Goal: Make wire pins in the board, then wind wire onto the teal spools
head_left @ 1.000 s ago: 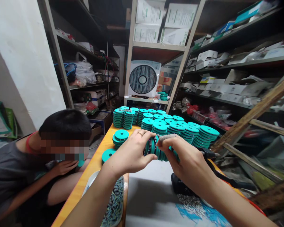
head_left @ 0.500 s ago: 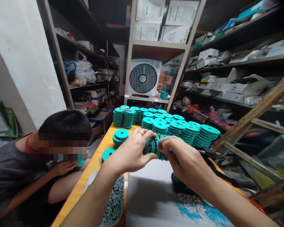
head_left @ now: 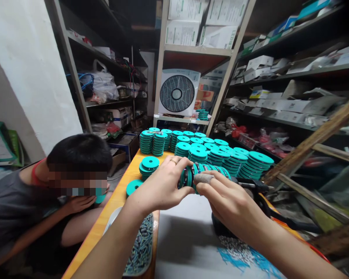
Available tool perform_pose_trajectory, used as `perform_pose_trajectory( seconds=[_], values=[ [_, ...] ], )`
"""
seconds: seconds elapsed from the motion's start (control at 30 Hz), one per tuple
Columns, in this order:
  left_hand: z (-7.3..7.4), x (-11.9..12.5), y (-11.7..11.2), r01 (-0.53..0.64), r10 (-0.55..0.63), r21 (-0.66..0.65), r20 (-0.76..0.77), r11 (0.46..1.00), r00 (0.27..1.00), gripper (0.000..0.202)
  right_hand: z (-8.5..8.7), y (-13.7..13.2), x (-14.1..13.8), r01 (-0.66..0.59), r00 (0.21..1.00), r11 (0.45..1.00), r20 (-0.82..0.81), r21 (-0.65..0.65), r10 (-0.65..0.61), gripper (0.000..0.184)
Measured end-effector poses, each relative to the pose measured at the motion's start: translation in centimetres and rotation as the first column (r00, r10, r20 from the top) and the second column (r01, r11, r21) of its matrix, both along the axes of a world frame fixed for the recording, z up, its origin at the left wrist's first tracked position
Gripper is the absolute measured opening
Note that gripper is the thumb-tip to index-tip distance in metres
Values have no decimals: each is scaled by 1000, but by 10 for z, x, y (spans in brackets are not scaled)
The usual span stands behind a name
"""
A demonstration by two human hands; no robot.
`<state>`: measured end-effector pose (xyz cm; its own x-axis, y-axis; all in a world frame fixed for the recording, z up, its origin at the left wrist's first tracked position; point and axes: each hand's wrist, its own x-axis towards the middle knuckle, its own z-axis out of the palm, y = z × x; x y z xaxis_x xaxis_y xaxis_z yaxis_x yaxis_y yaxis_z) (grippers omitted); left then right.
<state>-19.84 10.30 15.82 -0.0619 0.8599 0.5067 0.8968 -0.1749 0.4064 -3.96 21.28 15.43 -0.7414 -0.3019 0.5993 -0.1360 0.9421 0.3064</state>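
A horizontal stack of teal discs (head_left: 205, 170) is held above the table between both hands. My left hand (head_left: 159, 186), with a ring on one finger, grips the stack's near end with curled fingers. My right hand (head_left: 228, 201) closes on the stack from the right, and a grey cover sits on its thumb tip. Many upright piles of the same teal discs (head_left: 218, 153) stand on the orange table (head_left: 116, 203) behind my hands.
Another person crouches at the left with a hand (head_left: 80, 203) at their face. A bowl of small dark parts (head_left: 139, 248) lies below my left arm. A black tool (head_left: 258, 201) and blue wire scraps (head_left: 238, 259) lie at the right. Shelves and a white fan (head_left: 177, 93) surround the table.
Both hands have lifted the disc stack slightly and tilted it, so more of its length shows past my right thumb. The other person has barely moved.
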Motion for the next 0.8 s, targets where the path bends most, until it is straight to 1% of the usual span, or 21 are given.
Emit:
perform_pose_trajectory(
  seconds=[0.17, 0.27, 0.33, 0.43, 0.57, 0.67, 0.8],
  values=[
    [2, 0, 0, 1, -1, -10, 2, 1000, 1000, 40, -6, 2, 4, -46, 986, 986, -152, 163, 71, 14],
    [2, 1, -1, 0, 0, -7, 2, 1000, 1000, 42, -13, 4, 11, -56, 985, 977, -147, 208, 87, 17],
    [2, 1, -1, 1, -1, -1, 1, 1000, 1000, 42, -17, 4, 16, -43, 993, 974, -97, 222, 66, 22],
    [1, 1, -1, 3, -3, 6, -1, 1000, 1000, 40, -22, 2, 23, 19, 999, 959, -40, 282, -8, 27],
    [1, 0, 0, 8, -8, 10, 1, 1000, 1000, 41, -23, -3, 27, 85, 996, 921, -45, 380, -73, 28],
    [0, 0, 0, 8, -8, 8, 4, 1000, 1000, 41, -24, -5, 26, 93, 996, 912, -42, 399, -83, 30],
    [0, 1, 0, -7, 7, -1, -9, 1000, 1000, 42, -31, -3, 21, 107, 994, 891, -48, 442, -95, 30]
  ],
)
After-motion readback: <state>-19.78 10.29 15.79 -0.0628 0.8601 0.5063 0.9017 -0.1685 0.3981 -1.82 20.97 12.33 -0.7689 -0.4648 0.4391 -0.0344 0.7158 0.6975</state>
